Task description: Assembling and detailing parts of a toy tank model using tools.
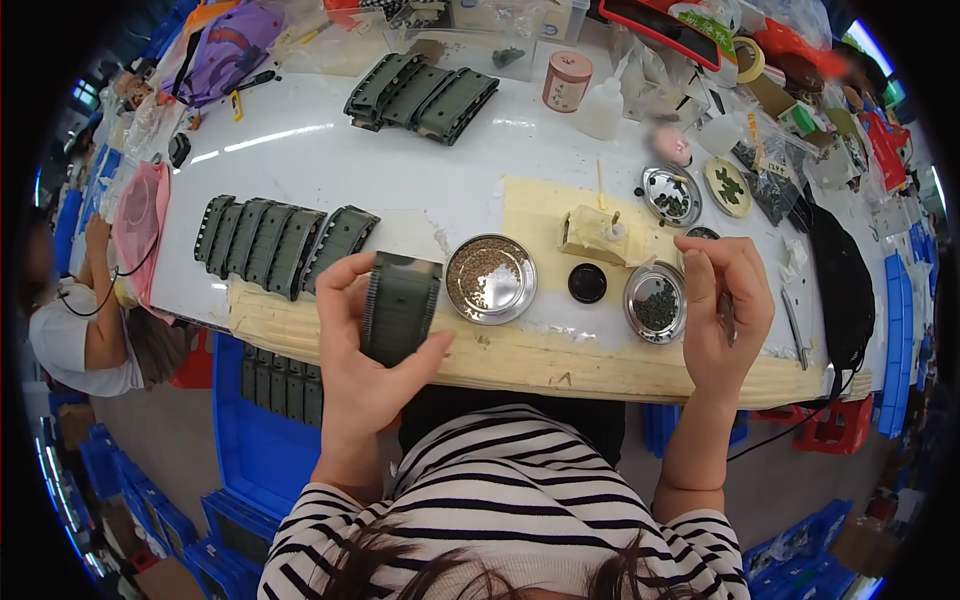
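Fingers of the left hand [365, 350] clamp a dark green ribbed track piece [399, 307], thumb on its right edge and fingertips on its left, its long axis running away from the person. The right hand [725, 315] is raised well to the right of it, fingertips pinched together on something too small to make out (possibly a tiny part). Just left of those fingertips sits a round metal dish of dark bits [655, 302]; between the hands lies a larger dish of brownish bits [490, 279]. Beyond the left fingers, a row of track pieces [280, 243] rests on the white table [420, 170].
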The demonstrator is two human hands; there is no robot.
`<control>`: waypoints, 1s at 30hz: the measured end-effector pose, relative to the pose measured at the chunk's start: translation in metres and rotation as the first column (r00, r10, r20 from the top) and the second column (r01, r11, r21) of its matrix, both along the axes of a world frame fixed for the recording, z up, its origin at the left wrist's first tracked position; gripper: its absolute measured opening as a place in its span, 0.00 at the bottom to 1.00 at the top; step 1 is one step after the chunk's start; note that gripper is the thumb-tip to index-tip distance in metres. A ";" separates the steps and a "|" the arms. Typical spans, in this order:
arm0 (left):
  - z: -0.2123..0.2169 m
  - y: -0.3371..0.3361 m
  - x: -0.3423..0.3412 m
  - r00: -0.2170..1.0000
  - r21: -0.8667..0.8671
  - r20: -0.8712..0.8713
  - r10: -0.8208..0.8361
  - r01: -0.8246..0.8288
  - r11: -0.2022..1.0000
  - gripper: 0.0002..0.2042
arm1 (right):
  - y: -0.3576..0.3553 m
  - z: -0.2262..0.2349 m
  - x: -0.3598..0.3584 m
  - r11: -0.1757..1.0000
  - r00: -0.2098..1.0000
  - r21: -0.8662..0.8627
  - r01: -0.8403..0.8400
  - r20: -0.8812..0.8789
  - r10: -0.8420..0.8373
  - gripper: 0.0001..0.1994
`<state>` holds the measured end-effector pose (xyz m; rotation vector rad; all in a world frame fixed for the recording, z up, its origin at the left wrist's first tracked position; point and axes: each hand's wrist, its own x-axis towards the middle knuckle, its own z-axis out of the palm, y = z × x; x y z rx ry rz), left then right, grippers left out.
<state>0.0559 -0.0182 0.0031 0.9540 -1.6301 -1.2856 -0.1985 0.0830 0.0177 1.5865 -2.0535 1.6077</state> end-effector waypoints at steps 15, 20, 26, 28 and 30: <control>-0.025 -0.036 0.019 0.657 -0.725 0.503 0.562 -0.034 0.688 0.16 | 0.008 0.003 0.001 0.999 0.999 0.041 -0.028 -0.020 0.029 0.02; -0.017 -0.057 0.010 0.733 -0.714 0.486 0.476 0.019 0.700 0.15 | 0.016 -0.001 -0.001 0.999 0.999 0.019 -0.044 0.021 0.043 0.07; 0.019 -0.174 -0.011 0.819 -0.699 0.460 0.342 0.097 0.708 0.18 | 0.021 -0.001 0.003 0.994 0.994 0.005 -0.108 0.033 0.108 0.11; 0.021 -0.208 -0.032 0.700 -0.616 0.619 0.357 0.150 0.773 0.21 | 0.022 -0.001 0.009 0.996 0.995 0.023 -0.087 0.039 0.086 0.11; 0.016 -0.224 -0.054 0.573 -0.602 0.718 0.396 0.225 0.766 0.22 | 0.025 0.001 0.011 0.998 0.998 0.047 -0.047 0.043 0.045 0.11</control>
